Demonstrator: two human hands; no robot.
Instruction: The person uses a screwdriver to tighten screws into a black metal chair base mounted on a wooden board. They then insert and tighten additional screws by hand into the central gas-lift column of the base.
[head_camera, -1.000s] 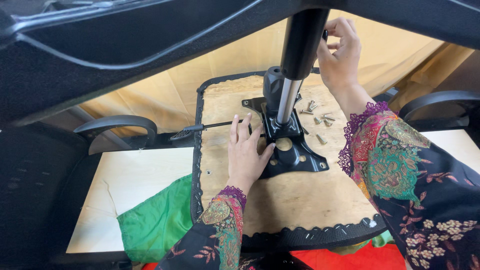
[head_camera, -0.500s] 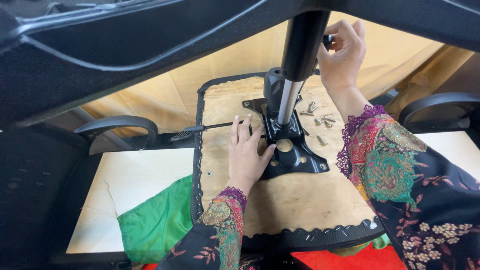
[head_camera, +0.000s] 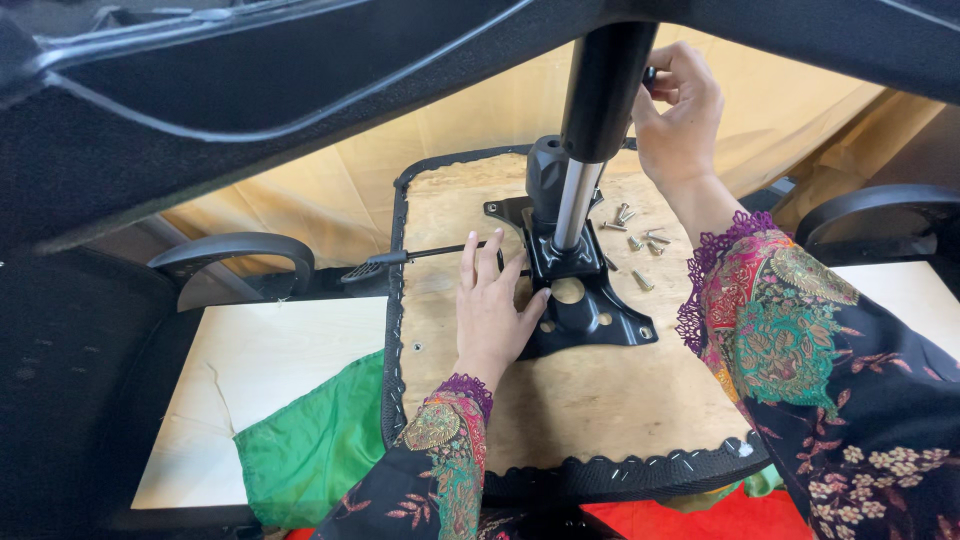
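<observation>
Change is slight: the right hand (head_camera: 678, 110) has lifted a little along the black column (head_camera: 600, 95) since a second ago, while the left hand (head_camera: 495, 305) has not moved. So the plate (head_camera: 590, 305) is held steady as before – the work sits at the column, not the screws (head_camera: 632, 238).

The left hand lies flat, palm down, on the upturned seat (head_camera: 590, 400), fingers (head_camera: 478, 262) together and straight, thumb touching the plate's edge; it holds nothing. The right arm reaches up and forward, wrist bent, fingers curled narrow round a small dark part beside the column. The screws lie loose on the seat just right of the plate; a lever (head_camera: 420, 255) juts left.
</observation>
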